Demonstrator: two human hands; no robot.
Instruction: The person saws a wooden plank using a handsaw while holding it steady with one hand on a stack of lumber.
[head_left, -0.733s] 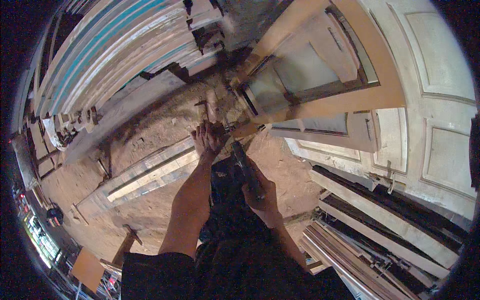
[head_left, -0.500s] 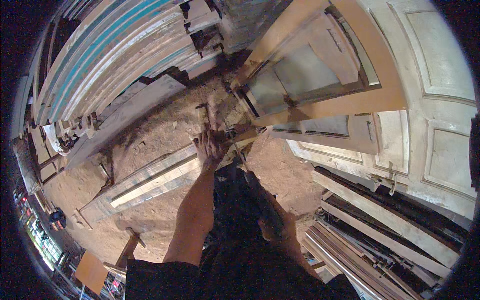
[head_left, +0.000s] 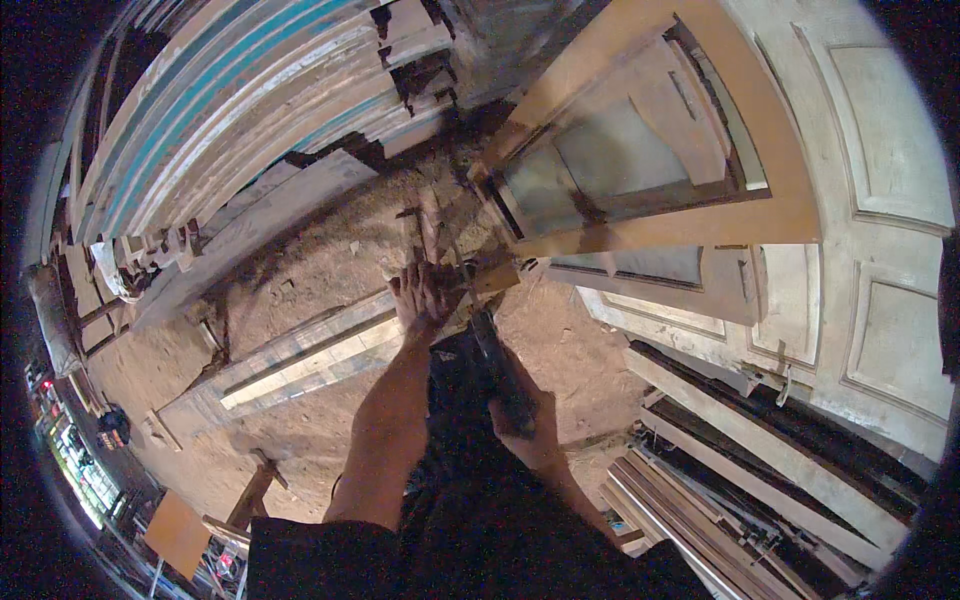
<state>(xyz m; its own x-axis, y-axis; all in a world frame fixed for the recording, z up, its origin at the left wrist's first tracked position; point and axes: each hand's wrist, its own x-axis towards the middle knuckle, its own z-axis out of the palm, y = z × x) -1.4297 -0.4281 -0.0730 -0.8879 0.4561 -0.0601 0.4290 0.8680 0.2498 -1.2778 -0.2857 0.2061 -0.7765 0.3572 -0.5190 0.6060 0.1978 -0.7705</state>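
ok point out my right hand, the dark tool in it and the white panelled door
Right hand (head_left: 540,436), head view: middle of the hand.
Dark tool (head_left: 503,382), head view: its long body.
White panelled door (head_left: 890,245), head view: the strip between two panels.

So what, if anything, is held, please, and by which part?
The right hand holds a dark tool by its near end; for the left hand, it's unclear.

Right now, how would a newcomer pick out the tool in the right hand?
Start at the dark shirt at bottom centre, then follow the right forearm up to the right hand. The long tool there slants up toward the left hand. Unlike the pale board further left, it is dark and gripped.
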